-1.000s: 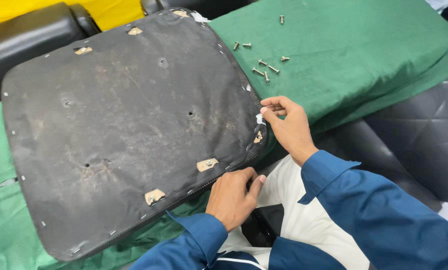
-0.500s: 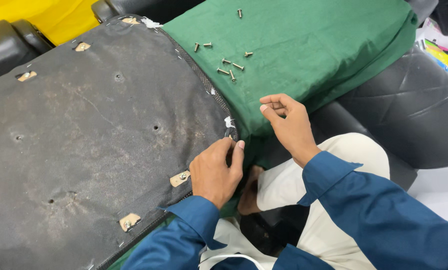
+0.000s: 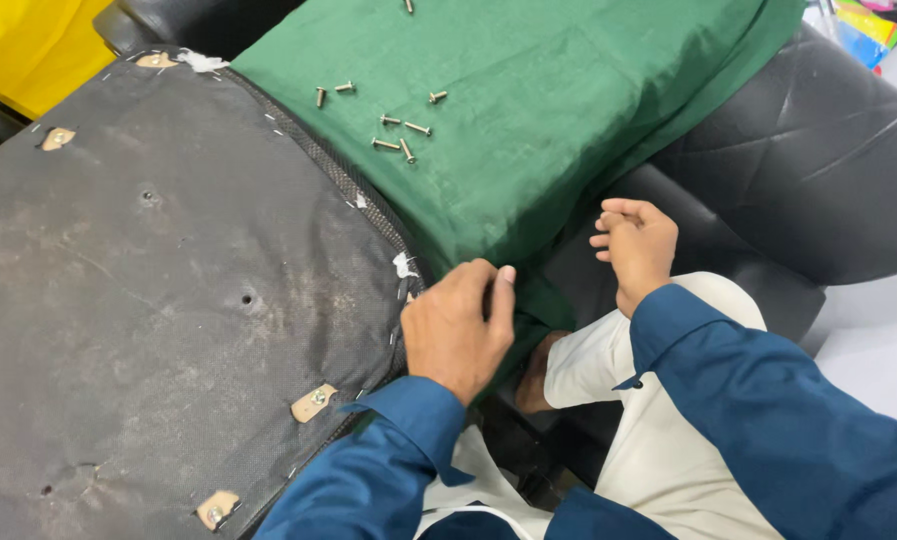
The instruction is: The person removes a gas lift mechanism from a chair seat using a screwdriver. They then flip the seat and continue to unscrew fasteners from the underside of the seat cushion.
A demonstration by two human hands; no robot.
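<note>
Black dusty fabric covers the underside of the seat cushion (image 3: 168, 300), which lies upturned on the green cloth (image 3: 558, 130) with its stapled edge facing the person. The left hand (image 3: 458, 330) rests at that edge, fingers curled over the rim beside a torn white tuft (image 3: 404, 266); whether its grip pinches a staple or only the fabric, I cannot tell. The right hand (image 3: 635, 245) hangs loosely curled over the black chair seat (image 3: 818, 170), apart from the cushion, and I cannot tell whether it holds anything. A risk, as I judge it: pulling at the edge could tear the thin fabric further or prick a fingertip on a staple, and a jolt to the cloth could send the loose screws (image 3: 393, 120) rolling off the surface. Compared with half a second ago, the left hand has slid further along the rim toward the corner, and the right hand has drawn away from the edge, no longer pinching toward it.
</note>
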